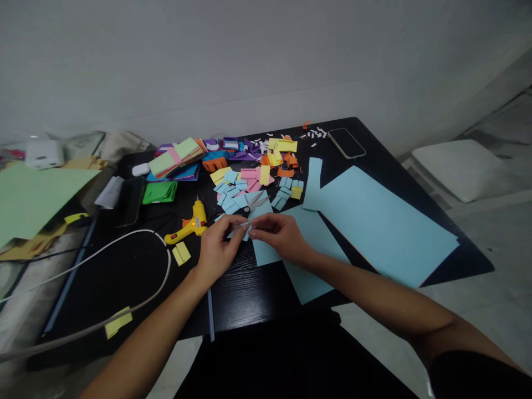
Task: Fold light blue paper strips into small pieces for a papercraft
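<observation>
My left hand (219, 244) and my right hand (285, 235) meet over the front middle of the black table. Both pinch a small light blue paper piece (248, 228) between thumbs and fingertips; much of it is hidden by the fingers. Under and beside my right hand lie light blue paper sheets (313, 277). Just beyond my fingertips, scissors (256, 201) rest on blue paper. Behind them is a pile of small folded light blue pieces (230, 194). To the left of my left hand lies a yellow hot glue gun (192, 223), with a folded yellow paper piece (181, 253) near it.
A large light blue sheet stack (386, 221) covers the right side. A phone (346, 143) lies at the back right corner. Stacked coloured papers (178, 158) and green paper (160, 192) sit at the left. A white cable (168, 260) loops across the left side. White scraps (318, 133) lie behind.
</observation>
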`<state>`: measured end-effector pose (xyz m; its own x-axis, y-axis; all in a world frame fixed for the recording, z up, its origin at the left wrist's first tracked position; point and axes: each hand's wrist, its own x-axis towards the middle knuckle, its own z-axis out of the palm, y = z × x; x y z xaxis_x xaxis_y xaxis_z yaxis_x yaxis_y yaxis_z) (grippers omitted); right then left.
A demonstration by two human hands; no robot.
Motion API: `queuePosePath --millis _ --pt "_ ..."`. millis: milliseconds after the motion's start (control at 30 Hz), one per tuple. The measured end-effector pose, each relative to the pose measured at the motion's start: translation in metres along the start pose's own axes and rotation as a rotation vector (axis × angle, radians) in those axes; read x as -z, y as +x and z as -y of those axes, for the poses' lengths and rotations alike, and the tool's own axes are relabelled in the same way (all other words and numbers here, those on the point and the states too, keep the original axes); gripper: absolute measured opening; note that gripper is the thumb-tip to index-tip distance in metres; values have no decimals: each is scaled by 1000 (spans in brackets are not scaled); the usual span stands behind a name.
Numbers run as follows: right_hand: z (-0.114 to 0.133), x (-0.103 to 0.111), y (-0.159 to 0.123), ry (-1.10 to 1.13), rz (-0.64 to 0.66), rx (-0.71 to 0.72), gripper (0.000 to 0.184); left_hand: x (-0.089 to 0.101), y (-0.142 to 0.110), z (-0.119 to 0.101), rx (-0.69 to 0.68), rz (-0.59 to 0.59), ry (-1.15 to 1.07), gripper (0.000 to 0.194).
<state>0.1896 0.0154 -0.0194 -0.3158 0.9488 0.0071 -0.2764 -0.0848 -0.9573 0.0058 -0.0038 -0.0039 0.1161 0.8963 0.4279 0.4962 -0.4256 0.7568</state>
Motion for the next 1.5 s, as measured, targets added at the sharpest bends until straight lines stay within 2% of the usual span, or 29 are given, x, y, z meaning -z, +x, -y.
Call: queuePosePath --millis 400,600,1100,1500 --pt "-1 0 -1 4 -50 -27 28 -4 -1 4 59 -6 -58 10" --pt "1 2 1 19 -63 -64 31 -1 0 0 40 5 -33 8" --pt "-1 5 4 59 -19 -103 31 -1 1 5 90 3 -78 9" --pt "2 4 2 -18 -16 -63 30 -3 2 1 148 4 -144 11"
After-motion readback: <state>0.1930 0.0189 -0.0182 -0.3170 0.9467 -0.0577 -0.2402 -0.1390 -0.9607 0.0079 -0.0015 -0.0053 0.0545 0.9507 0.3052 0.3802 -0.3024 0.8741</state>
